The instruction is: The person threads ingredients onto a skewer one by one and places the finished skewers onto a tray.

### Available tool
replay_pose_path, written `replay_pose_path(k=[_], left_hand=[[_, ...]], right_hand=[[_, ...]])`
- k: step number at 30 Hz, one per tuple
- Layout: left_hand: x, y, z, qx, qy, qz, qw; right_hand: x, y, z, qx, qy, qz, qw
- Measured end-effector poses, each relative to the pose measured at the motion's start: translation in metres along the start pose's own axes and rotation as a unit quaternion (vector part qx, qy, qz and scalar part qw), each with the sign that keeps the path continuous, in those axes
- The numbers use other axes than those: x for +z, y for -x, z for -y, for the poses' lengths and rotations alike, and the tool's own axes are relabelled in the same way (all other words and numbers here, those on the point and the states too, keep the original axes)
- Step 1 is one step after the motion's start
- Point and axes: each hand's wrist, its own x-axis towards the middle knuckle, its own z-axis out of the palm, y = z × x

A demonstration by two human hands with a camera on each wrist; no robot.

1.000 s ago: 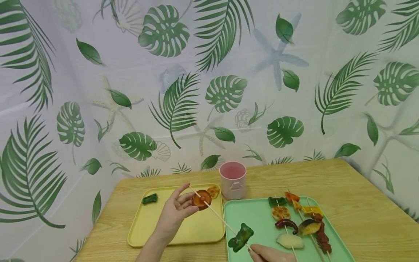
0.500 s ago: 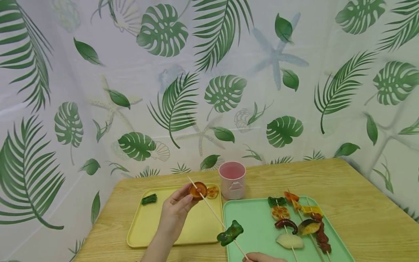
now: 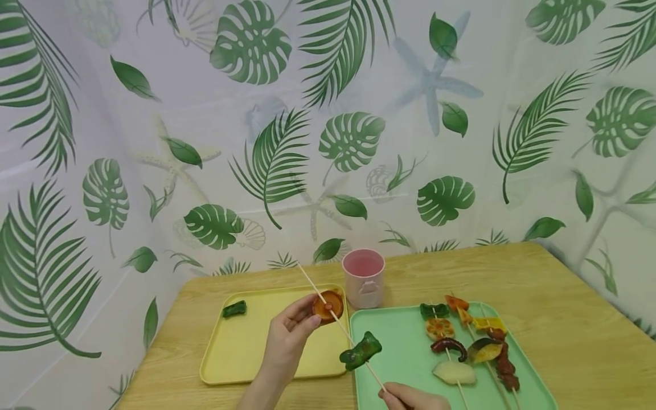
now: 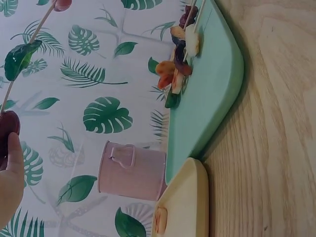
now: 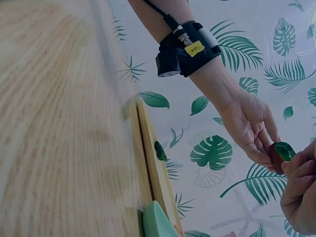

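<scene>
Between the fingers of my left hand (image 3: pixel 288 340) is a round orange-brown food piece with a dark rim (image 3: pixel 328 307), threaded on a thin wooden skewer (image 3: pixel 344 331). The stick's bare tip pokes out well beyond it. Lower on the same skewer sits a glossy green pepper-like piece (image 3: pixel 361 351). My right hand (image 3: pixel 414 397) pinches the skewer's lower end, partly cut off by the head view's bottom edge. In the right wrist view the green piece (image 5: pixel 285 150) overlaps the round one, close to both hands.
A yellow tray (image 3: pixel 225 364) on the left bears a small green piece (image 3: pixel 234 308). On the green tray (image 3: pixel 381 324) lie several loaded skewers, among them one with a pale oval slice (image 3: pixel 454 373). A pink bucket (image 3: pixel 364 285) stands behind where the trays meet.
The round piece has slid down the skewer toward the green piece, so more of the tip shows. My left fingers have moved from beside the tip onto the round piece.
</scene>
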Motion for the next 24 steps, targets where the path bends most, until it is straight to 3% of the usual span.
replay_pose_path(k=[1,2,4,9,14,19,24], left_hand=[[0.002,0.001,0.001,-0.004,-0.002,-0.005,1.0000],[0.003,0.002,0.002,-0.008,-0.004,-0.011,0.9999],[0.006,0.005,0.005,-0.013,-0.007,-0.016,0.9998],[0.009,0.009,0.012,-0.017,-0.009,0.009,0.9998],[0.011,0.010,0.015,-0.041,-0.005,0.027,0.9988],[0.014,0.009,0.016,-0.074,-0.013,0.013,0.9971],[0.014,0.010,0.018,-0.083,-0.030,0.009,0.9961]], right_hand=[[0.005,0.002,0.002,-0.011,0.043,-0.061,0.997],[0.008,0.002,0.004,-0.018,0.061,-0.094,0.993],[0.010,0.000,0.007,0.002,0.064,-0.104,0.992],[0.005,-0.008,0.011,0.066,0.036,-0.053,0.996],[0.000,-0.013,0.012,0.133,-0.002,-0.014,0.991],[-0.003,-0.014,0.010,0.160,-0.010,0.001,0.987],[-0.005,-0.017,0.003,0.191,-0.054,0.048,0.979]])
